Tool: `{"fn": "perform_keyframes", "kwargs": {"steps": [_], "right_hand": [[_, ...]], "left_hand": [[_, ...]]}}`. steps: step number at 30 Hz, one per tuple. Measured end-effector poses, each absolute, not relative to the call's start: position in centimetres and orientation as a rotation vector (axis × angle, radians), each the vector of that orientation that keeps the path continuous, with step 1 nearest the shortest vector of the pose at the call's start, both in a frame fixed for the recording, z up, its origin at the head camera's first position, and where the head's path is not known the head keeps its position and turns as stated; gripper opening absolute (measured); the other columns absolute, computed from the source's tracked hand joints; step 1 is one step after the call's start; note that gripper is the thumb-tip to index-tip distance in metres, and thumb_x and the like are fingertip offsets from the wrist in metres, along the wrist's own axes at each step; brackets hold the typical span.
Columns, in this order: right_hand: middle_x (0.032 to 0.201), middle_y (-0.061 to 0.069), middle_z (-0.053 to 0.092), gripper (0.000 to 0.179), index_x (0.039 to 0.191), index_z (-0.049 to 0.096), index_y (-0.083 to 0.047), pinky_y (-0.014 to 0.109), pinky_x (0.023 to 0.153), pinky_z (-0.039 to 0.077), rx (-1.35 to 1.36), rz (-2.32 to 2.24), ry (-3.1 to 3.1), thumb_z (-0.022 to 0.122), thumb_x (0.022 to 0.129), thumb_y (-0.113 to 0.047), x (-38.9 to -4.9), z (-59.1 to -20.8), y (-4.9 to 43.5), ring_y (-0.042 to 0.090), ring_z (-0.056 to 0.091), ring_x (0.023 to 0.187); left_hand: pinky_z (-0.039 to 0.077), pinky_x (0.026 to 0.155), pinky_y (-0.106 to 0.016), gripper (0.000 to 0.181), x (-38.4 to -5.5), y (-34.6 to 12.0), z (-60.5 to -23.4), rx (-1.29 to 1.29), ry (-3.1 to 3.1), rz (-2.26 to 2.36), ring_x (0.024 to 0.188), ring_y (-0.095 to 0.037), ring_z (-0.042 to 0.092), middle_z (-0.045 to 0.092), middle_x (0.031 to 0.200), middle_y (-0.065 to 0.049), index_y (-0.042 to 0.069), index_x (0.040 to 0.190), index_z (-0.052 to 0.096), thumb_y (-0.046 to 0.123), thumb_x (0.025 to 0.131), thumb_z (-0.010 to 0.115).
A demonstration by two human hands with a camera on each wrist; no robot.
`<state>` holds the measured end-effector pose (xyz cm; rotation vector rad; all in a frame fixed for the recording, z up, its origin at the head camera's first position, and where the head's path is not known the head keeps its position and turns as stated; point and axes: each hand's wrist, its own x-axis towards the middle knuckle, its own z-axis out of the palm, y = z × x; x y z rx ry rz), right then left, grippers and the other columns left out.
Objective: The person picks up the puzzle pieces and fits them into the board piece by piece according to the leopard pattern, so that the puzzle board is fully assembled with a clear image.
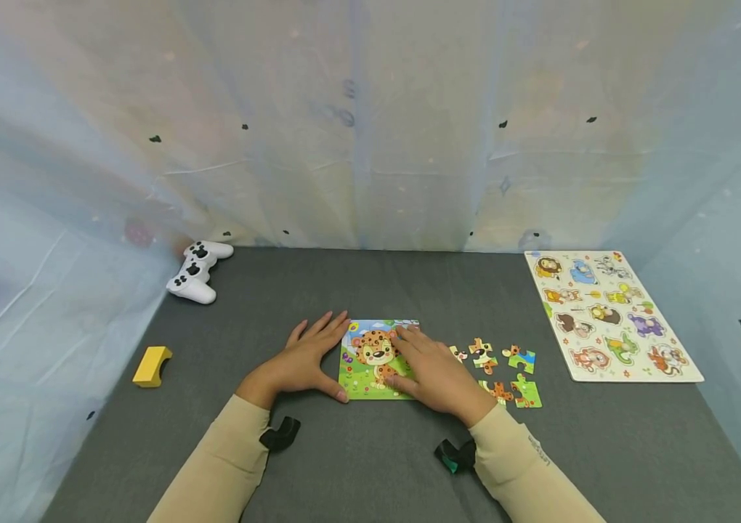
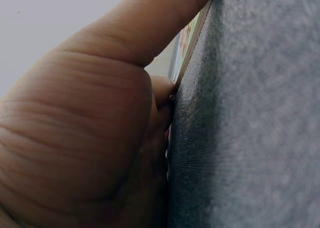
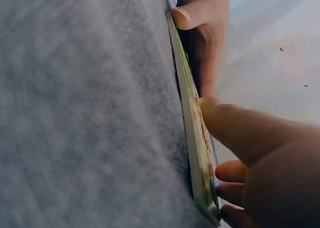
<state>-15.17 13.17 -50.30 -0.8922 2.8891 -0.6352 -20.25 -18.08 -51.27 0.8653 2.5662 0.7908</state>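
Observation:
A square leopard picture puzzle [image 1: 370, 374] lies flat on the grey cloth, its thin edge showing in the right wrist view. My left hand [image 1: 305, 363] rests along its left side, fingers spread and thumb at the near left corner. In the left wrist view the palm [image 2: 75, 133] stands beside the board's edge. My right hand [image 1: 439, 374] lies over the puzzle's right part, thumb and fingertips touching the picture and hiding some of it. Several loose jigsaw pieces [image 1: 527, 392] lie just right of that hand, partly covered by it.
An animal peg board [image 1: 612, 316] lies at the back right. At the back left is a white game controller [image 1: 197, 272], with a yellow arch block [image 1: 150, 367] nearer on the left. Pale sheeting [image 1: 410, 145] hangs behind the grey tabletop [image 1: 370, 283].

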Motion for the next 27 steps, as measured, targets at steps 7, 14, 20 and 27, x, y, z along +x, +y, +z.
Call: {"fn": "perform_keyframes", "kwargs": {"steps": [7,14,20,27], "right_hand": [[0.173,0.018,0.034,0.084,0.168,0.041,-0.001,0.063,0.120,0.036,-0.882,-0.592,2.877,0.070,0.107,-0.052,-15.24,-50.61,13.11,0.039,0.029,0.160],[0.175,0.017,0.031,0.085,0.169,0.037,-0.002,0.063,0.121,0.032,-0.881,-0.569,2.877,0.068,0.107,-0.052,-15.14,-50.78,13.04,0.038,0.025,0.161],[0.175,0.016,0.032,0.083,0.169,0.040,-0.004,0.062,0.121,0.032,-0.892,-0.573,2.897,0.068,0.107,-0.052,-15.17,-51.01,13.04,0.038,0.026,0.161],[0.173,0.016,0.035,0.075,0.167,0.048,-0.013,0.064,0.117,0.036,-0.885,-0.527,2.939,0.067,0.107,-0.054,-15.29,-51.18,12.71,0.039,0.029,0.160]], "left_hand": [[-0.007,0.126,-0.064,0.142,-20.25,-18.10,-51.31,0.865,2.570,0.789,0.166,-0.028,0.000,0.008,0.182,0.000,0.016,0.177,0.018,0.070,0.070,0.095],[-0.007,0.125,-0.065,0.142,-20.24,-18.06,-51.34,0.863,2.570,0.787,0.166,-0.029,0.001,0.008,0.182,-0.001,0.015,0.177,0.019,0.070,0.070,0.095],[-0.007,0.126,-0.065,0.142,-20.18,-18.04,-51.25,0.862,2.571,0.791,0.166,-0.029,0.001,0.009,0.181,-0.002,0.015,0.176,0.019,0.070,0.070,0.095],[-0.006,0.125,-0.066,0.141,-20.17,-18.08,-51.30,0.870,2.567,0.802,0.166,-0.030,0.001,0.009,0.182,-0.002,0.014,0.176,0.019,0.070,0.071,0.095]]}}
